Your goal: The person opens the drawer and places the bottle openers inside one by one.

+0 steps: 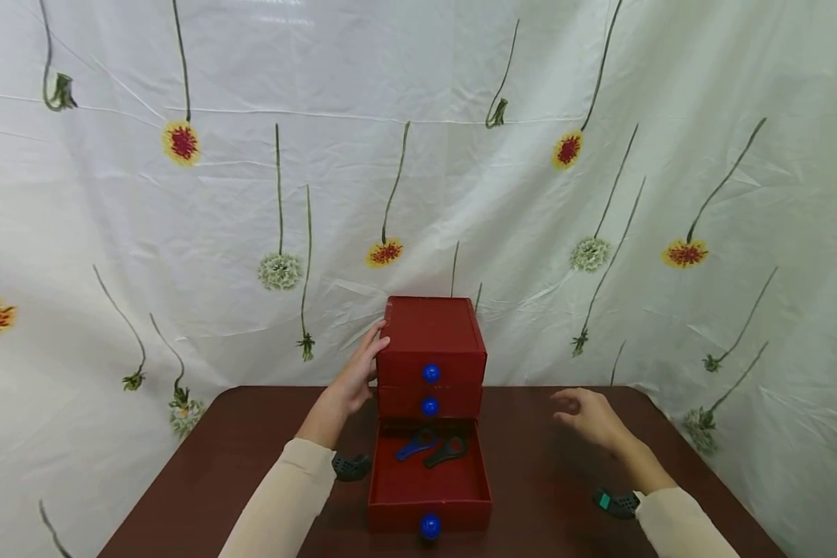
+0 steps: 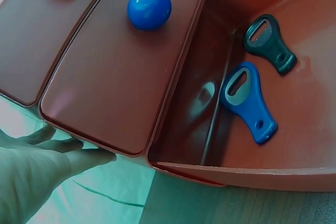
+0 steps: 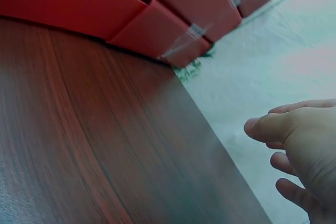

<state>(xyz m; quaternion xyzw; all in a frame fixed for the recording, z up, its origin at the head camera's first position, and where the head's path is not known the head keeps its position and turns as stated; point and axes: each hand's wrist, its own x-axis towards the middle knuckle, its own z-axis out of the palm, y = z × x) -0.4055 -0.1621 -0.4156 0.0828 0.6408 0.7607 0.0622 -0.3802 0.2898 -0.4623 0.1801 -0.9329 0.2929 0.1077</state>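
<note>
A red cabinet of three stacked drawers has round blue knobs on its fronts. Its bottom drawer is pulled out, the upper two are closed. Inside lie what look like two bottle openers, a blue one and a dark green or black one, each with a slotted metal insert. My left hand rests against the cabinet's left side, fingers extended along the wall and thumb near the front edge. To the right of the cabinet, my right hand hovers above the table, fingers loosely bent, holding nothing.
The cabinet stands on a dark brown wooden table with rounded far corners. Behind it hangs a white flower-printed cloth. Clear tape shows on the cabinet's right side. The open drawer juts toward me.
</note>
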